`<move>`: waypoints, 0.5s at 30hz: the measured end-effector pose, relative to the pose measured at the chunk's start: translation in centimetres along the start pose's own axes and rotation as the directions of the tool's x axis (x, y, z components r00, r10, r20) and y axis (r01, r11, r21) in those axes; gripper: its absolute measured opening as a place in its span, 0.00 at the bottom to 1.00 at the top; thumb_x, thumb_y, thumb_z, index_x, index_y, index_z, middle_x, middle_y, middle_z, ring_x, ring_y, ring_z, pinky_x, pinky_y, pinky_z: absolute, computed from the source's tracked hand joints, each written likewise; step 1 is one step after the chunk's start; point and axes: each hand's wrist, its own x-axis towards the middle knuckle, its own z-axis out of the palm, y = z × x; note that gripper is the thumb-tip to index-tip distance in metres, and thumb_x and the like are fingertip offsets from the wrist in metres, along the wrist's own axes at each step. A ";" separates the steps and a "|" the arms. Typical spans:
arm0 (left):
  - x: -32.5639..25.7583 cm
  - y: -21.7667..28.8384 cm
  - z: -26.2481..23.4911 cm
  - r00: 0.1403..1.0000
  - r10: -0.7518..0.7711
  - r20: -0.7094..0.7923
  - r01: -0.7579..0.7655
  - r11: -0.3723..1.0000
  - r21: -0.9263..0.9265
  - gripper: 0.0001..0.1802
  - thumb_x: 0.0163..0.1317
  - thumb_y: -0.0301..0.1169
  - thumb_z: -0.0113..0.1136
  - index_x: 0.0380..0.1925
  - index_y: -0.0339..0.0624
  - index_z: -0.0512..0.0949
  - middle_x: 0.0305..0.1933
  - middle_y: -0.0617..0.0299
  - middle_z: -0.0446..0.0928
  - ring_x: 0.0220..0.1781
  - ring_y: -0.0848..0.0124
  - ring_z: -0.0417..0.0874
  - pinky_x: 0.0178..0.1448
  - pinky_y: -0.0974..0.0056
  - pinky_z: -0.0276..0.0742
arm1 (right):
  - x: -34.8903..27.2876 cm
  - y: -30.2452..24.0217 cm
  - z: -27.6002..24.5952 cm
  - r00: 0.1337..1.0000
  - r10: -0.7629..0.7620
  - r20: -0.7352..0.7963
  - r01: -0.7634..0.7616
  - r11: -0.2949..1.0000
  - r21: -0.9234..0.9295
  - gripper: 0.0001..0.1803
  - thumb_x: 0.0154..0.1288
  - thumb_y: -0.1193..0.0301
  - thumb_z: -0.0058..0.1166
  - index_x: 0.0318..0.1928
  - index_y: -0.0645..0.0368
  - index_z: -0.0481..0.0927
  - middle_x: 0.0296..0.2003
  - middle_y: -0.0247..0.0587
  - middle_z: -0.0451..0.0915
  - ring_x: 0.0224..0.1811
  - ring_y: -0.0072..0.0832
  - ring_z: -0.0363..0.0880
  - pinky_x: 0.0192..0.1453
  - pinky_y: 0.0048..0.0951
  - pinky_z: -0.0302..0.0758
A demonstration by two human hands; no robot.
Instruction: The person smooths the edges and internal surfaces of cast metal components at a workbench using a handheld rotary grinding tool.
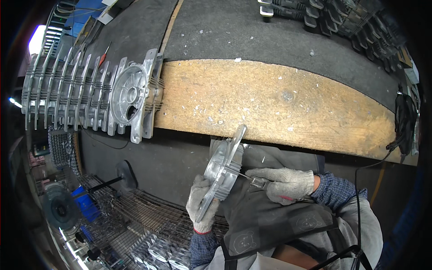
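the gloved left hand (201, 204) clamps a finned metal casting (223, 172) in front of the wooden bench (279, 108); right hand (285, 183) fingers closed on a small tool (256, 181) touching it. wire basket (135, 216) below holds similar castings (164, 252).

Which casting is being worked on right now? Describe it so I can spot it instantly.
Start at the long wooden bench top; a row of finned metal castings stands on its left end. Below the bench's front edge, the gloved left hand holds a single casting while the right hand presses a small tool into it. It is the only casting off the bench.
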 end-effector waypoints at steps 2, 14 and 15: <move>0.3 0.6 0.6 0.999 -0.012 -0.038 0.011 1.000 -0.009 0.26 0.60 0.42 0.81 0.49 0.34 0.85 0.58 0.48 0.87 0.65 0.49 0.84 0.79 0.42 0.71 | -0.6 -1.5 0.2 0.998 0.058 -0.011 -0.059 0.998 -0.025 0.40 0.82 0.70 0.47 0.89 0.56 0.52 0.45 0.31 0.82 0.29 0.15 0.71 0.32 0.22 0.74; 0.0 0.3 0.0 1.000 -0.009 -0.013 0.009 1.000 -0.023 0.23 0.62 0.36 0.82 0.50 0.34 0.85 0.58 0.47 0.86 0.67 0.47 0.83 0.77 0.43 0.72 | -0.9 -1.1 -0.5 0.929 -0.335 -0.157 0.167 0.758 -0.631 0.42 0.79 0.66 0.51 0.88 0.54 0.54 0.32 0.42 0.84 0.28 0.31 0.86 0.33 0.34 0.84; 0.1 0.4 -0.1 1.000 -0.005 0.000 0.005 1.000 -0.006 0.22 0.62 0.35 0.82 0.50 0.34 0.85 0.58 0.47 0.86 0.68 0.47 0.83 0.77 0.43 0.72 | -0.5 -0.8 -0.4 0.822 -0.569 -0.011 0.273 0.411 -0.870 0.42 0.80 0.61 0.54 0.88 0.52 0.55 0.36 0.48 0.87 0.30 0.38 0.91 0.35 0.39 0.87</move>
